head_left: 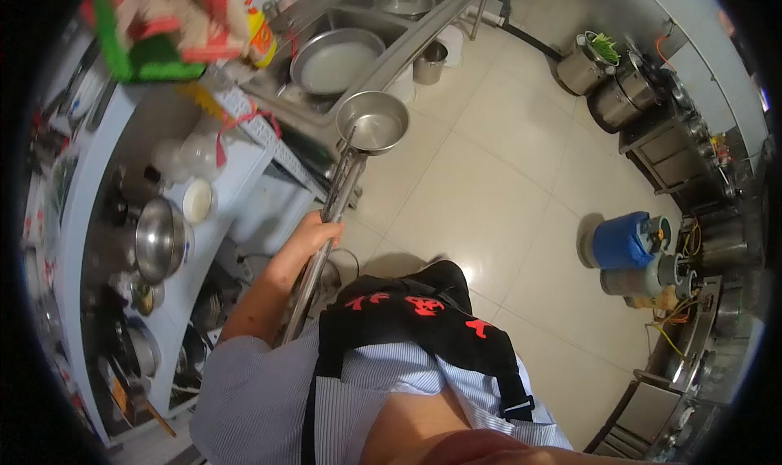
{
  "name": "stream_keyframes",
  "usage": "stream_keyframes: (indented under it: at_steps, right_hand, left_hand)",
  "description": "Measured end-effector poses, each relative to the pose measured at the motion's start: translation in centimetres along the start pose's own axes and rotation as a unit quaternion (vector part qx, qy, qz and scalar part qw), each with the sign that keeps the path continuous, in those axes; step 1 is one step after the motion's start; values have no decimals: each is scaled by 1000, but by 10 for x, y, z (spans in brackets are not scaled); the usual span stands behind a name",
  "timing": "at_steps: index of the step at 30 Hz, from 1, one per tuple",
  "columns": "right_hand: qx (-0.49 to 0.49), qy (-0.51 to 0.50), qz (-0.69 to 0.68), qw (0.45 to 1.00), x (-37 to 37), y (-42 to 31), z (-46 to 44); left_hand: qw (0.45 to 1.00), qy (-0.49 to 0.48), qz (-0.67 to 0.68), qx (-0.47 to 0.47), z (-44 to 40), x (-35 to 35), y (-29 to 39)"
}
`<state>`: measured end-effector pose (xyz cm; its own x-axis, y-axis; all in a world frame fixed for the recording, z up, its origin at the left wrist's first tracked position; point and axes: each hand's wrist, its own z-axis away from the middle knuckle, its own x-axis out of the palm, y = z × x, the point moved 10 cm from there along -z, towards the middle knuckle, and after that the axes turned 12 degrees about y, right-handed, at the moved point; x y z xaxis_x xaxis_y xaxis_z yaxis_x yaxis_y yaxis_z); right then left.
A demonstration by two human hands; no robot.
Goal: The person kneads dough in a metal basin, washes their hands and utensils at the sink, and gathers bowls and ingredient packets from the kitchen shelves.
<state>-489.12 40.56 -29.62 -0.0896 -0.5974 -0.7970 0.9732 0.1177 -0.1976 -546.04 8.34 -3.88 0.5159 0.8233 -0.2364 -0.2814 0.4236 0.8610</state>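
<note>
My left hand (320,235) is wrapped round the long metal handle of a ladle. The ladle's round steel bowl (373,123) is at the handle's upper end, beside the edge of the metal sink (326,25). Inside the sink stands a large steel basin (336,61) with cloudy liquid in it, and a second basin (403,4) sits farther back. My right hand is not visible.
On the left are shelves (232,192) with steel bowls (160,241). A small pot (429,62) stands on the tiled floor (472,163) by the sink. To the right are large pots (583,67), a blue gas cylinder (621,241) and stoves.
</note>
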Motion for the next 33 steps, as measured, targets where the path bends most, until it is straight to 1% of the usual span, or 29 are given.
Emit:
stream_keyframes:
  at_steps: [3,4,5,7,8,10,13,14,15,16,17,19,20,22,23,24,25,26,27,28,29,30,31,32,33]
  right_hand:
    - [52,-15,33,998,-16,3,-42]
    - [57,-18,43,997,-21,-3,-63]
    - [54,-19,56,997,-29,-15,-85]
    - [24,-16,77,997,-51,-57,-141]
    - [3,-9,89,996,-65,-83,-174]
    - [-57,16,110,992,-102,-152,-250]
    - [-168,103,143,970,-169,-281,-365]
    - [-224,138,136,955,-184,-324,-407]
    - [-283,171,87,940,-221,-387,-417]
    - [-315,187,29,930,-252,-446,-433]
    - [-370,202,-7,907,-281,-505,-437]
    - [-443,238,-89,860,-326,-598,-436]
    - [-428,224,-117,868,-336,-630,-432]
    - [-395,193,-167,882,-352,-678,-427]
    - [-418,197,-140,875,-340,-687,-436]
    - [-421,196,-112,878,-324,-690,-447]
    - [-425,189,-78,882,-305,-683,-457]
    - [-414,153,11,897,-269,-661,-484]
    - [-403,120,98,902,-241,-644,-507]
    - [-374,63,98,920,-235,-634,-500]
    - [-414,36,42,908,-212,-608,-517]
    - [-399,51,69,913,-183,-562,-543]
    - [-382,65,96,917,-169,-536,-553]
    - [-333,36,107,936,-161,-508,-572]
    - [-274,6,110,955,-174,-511,-570]
  left_hand:
    - [996,28,65,58,-71,14,71]
    - [998,37,37,41,-99,15,76]
    - [998,32,26,56,-129,18,88]
    - [998,62,-6,22,-176,24,115]
    - [997,71,-12,20,-197,26,133]
    - [995,92,-19,21,-246,31,169]
    - [987,156,-25,-5,-326,25,192]
    - [985,170,-42,-15,-349,22,197]
    - [981,182,-56,-23,-374,18,204]
    - [978,195,-69,-26,-399,15,214]
    - [974,212,-82,1,-421,12,227]
    - [963,241,-108,56,-467,8,255]
    - [969,213,-128,17,-484,10,264]
    - [962,222,-158,23,-526,8,279]
    - [958,228,-171,32,-550,5,292]
    - [945,251,-204,54,-579,-3,300]
    - [931,273,-234,69,-607,-9,295]
    - [914,296,-263,86,-629,-8,300]
    - [911,299,-273,82,-649,-8,308]
    - [906,303,-285,77,-663,-10,319]
    - [902,305,-299,63,-669,-12,321]
    - [888,318,-321,79,-671,-12,330]
    - [873,331,-345,97,-672,-13,344]
    - [854,347,-369,121,-676,-15,360]
    - [850,345,-381,118,-684,-17,367]
